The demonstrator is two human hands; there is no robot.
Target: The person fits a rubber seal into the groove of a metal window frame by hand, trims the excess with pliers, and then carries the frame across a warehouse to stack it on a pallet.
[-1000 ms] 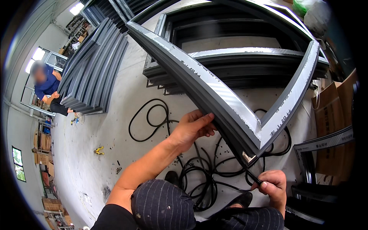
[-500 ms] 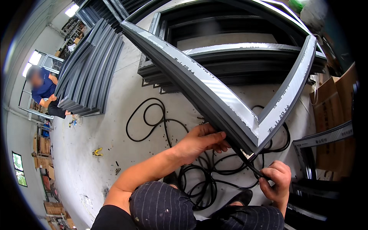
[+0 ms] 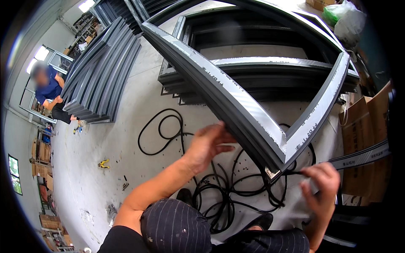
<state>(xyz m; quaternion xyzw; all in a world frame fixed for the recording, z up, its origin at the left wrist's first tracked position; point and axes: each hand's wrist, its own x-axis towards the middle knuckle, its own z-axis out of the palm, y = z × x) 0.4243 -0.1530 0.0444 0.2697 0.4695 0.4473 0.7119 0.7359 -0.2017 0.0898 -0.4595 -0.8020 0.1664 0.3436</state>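
Observation:
A dark grey metal window frame [image 3: 236, 99] with a pale printed film stands tilted before me, one corner pointing toward me. My left hand [image 3: 206, 145] is at the outer side of its long left bar, fingers apart, the fingertips partly hidden at the bar's edge. Off the near corner, my right hand [image 3: 321, 185] is blurred by motion, its thumb spread from its fingers. A black rubber strip [image 3: 295, 172] runs from the corner toward these fingertips; whether it touches them is unclear. Long loops of black strip [image 3: 228, 198] lie on the floor below.
More frames [image 3: 261, 84] are stacked behind. Further bars [image 3: 99, 76] stand in a pile at left, where another person [image 3: 48, 90] works. Yellow-handled pliers [image 3: 103, 163] lie on the floor. Cardboard boxes [image 3: 358, 139] and a curved bar [image 3: 360, 156] are on the right.
My right hand has opened from its pinch on the rubber strip and moved right and up. My left hand has slid up along the bar, its fingers straighter. The view has shifted slightly.

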